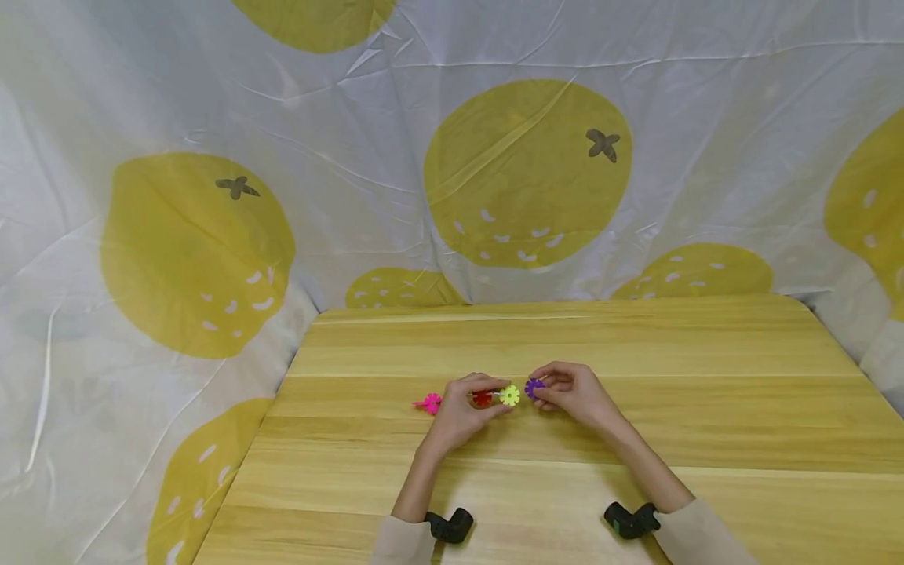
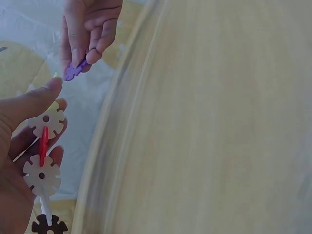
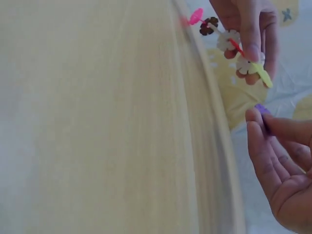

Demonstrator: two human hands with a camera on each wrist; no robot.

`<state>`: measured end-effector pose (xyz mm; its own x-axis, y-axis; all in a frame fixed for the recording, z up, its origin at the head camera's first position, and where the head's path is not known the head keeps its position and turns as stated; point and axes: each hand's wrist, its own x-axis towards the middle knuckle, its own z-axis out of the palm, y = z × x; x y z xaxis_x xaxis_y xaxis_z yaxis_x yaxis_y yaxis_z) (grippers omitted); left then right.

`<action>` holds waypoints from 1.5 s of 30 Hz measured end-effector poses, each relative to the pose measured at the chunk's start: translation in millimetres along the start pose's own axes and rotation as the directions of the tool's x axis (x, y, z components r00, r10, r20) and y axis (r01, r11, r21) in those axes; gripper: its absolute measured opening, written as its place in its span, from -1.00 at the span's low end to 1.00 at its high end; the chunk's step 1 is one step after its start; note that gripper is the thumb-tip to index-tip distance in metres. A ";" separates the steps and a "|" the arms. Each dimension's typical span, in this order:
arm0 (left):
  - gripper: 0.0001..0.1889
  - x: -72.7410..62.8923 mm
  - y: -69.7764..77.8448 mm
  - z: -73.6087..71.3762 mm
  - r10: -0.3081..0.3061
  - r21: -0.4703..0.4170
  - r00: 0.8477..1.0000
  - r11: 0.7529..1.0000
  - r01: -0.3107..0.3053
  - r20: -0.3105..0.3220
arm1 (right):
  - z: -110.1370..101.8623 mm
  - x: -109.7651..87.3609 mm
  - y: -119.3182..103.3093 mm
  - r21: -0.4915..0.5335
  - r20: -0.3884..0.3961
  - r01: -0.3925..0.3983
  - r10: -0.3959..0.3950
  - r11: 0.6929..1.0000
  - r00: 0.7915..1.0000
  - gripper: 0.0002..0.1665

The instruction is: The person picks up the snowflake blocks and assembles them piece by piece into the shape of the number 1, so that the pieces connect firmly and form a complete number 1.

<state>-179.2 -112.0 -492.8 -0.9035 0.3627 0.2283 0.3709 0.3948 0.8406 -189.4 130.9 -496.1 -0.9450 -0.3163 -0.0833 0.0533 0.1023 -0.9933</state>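
Note:
My left hand [image 1: 455, 412] holds a chain of notched plastic interlocking discs above the table. At the chain's right end is a yellow disc [image 1: 510, 388], facing the other hand. Behind it come a white disc [image 2: 56, 123], a red disc [image 2: 43, 141], further white discs [image 2: 31, 176] and a brown disc [image 3: 209, 25]. A pink disc [image 1: 431, 403] is toward the far left end. My right hand [image 1: 579, 396] pinches a loose purple disc [image 1: 534, 388] between thumb and fingers. A small gap separates the purple disc from the yellow one.
Both hands are over a wood-grain table [image 1: 706, 353]. Behind it hangs a white cloth [image 1: 339, 141] printed with yellow fruit. Black wrist-worn devices [image 1: 452, 526] sit at both sleeves.

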 end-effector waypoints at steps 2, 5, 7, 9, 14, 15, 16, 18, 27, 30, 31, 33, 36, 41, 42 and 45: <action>-0.64 0.1 0.7 -0.1 -0.003 -0.005 1.000 1.000 0.003 -0.001 | 0.3 -3.5 -1.9 -0.023 -0.002 0.024 -0.024 0.999 1.000 -0.71; -0.65 0.2 1.3 -0.2 -0.005 -0.005 1.000 1.000 0.005 -0.002 | 1.5 -8.4 -4.0 -0.096 -0.024 0.075 -0.078 0.993 0.997 -0.74; -0.65 0.4 1.2 -0.2 -0.007 -0.001 1.000 1.000 0.007 0.001 | 3.0 -11.7 -4.8 -0.142 -0.041 0.110 -0.117 0.984 0.992 -0.74; -0.66 0.4 1.1 0.0 -0.004 0.003 1.000 1.000 0.004 0.005 | 5.2 -13.8 -5.2 -0.149 -0.052 0.124 -0.134 0.981 0.990 -0.75; -0.68 0.4 0.9 0.3 0.009 0.004 1.000 1.000 -0.009 0.010 | 10.6 -16.5 -5.7 -0.118 -0.066 0.136 -0.145 0.984 0.987 -0.77; -0.68 0.4 0.8 0.4 0.008 0.003 1.000 1.000 -0.008 0.010 | 11.3 -16.8 -5.6 -0.118 -0.070 0.140 -0.149 0.983 0.986 -0.78; -0.69 0.5 0.9 0.5 0.007 0.002 1.000 1.000 -0.007 0.010 | 11.9 -17.0 -5.4 -0.125 -0.074 0.146 -0.155 0.981 0.985 -0.78; -0.69 0.4 1.2 0.4 0.003 -0.001 1.000 1.000 -0.003 0.011 | 13.0 -17.5 -5.2 -0.141 -0.082 0.154 -0.167 0.978 0.983 -0.78; -0.72 0.5 2.0 0.9 0.030 0.016 1.000 0.999 -0.030 0.005 | 16.0 -19.7 -5.5 -0.187 -0.112 0.180 -0.203 0.966 0.973 -0.75; -0.73 0.5 1.9 0.8 0.030 0.021 1.000 0.999 -0.030 0.001 | 16.6 -20.1 -5.6 -0.184 -0.119 0.186 -0.210 0.965 0.970 -0.73; -0.73 0.5 1.9 0.9 0.031 0.022 1.000 0.999 -0.031 0.001 | 16.7 -20.2 -5.5 -0.184 -0.118 0.191 -0.215 0.964 0.969 -0.72; -0.73 0.6 2.5 0.9 0.027 0.021 1.000 0.999 -0.027 0.002 | 16.7 -20.3 -4.9 -0.181 -0.113 0.200 -0.223 0.963 0.968 -0.71; -0.72 0.6 3.9 1.1 0.019 0.016 1.000 1.000 -0.019 0.004 | 17.2 -20.4 -4.6 -0.160 -0.105 0.209 -0.228 0.965 0.968 -0.72; -0.73 0.5 5.8 1.5 0.010 0.012 1.000 1.000 -0.011 0.003 | 18.2 -20.9 -4.8 -0.116 -0.098 0.212 -0.224 0.970 0.970 -0.75; -0.73 0.4 6.0 1.6 0.010 0.013 1.000 1.000 -0.010 0.001 | 18.4 -20.8 -4.7 -0.112 -0.097 0.214 -0.225 0.970 0.970 -0.76; -0.73 0.3 6.5 1.4 0.009 0.015 1.000 1.000 -0.009 -0.002 | 19.2 -20.7 -3.9 -0.110 -0.097 0.229 -0.240 0.967 0.966 -0.78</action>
<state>-176.7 -108.2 -488.0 -0.9007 0.3646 0.2364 0.3819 0.4046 0.8310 -163.8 119.0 -492.0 -0.9570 -0.2382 0.1653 -0.2002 0.1305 -0.9710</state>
